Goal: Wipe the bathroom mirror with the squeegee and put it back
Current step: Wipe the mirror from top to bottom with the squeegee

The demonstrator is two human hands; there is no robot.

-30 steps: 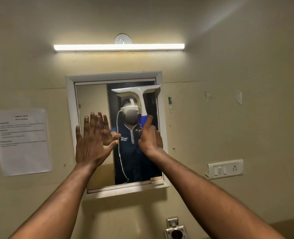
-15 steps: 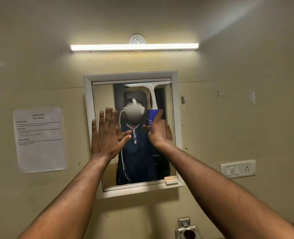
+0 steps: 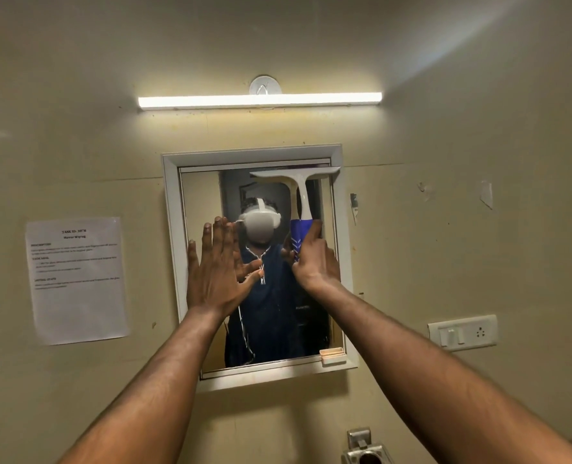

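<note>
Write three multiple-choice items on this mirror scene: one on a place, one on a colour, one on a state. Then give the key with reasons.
1. Where on the mirror is the squeegee blade?
A. bottom edge
B. top right
C. left middle

2. What colour is the squeegee's grip section?
A. blue
B. red
C. green

3. How is the left hand?
A. fist around a cloth
B. holding the squeegee
C. open and flat, fingers spread

Key: 1 B, the blade lies just under the frame's top right corner. 2 A, blue shows above the right hand that grips it. 3 C, the palm faces the glass with nothing in it.
</note>
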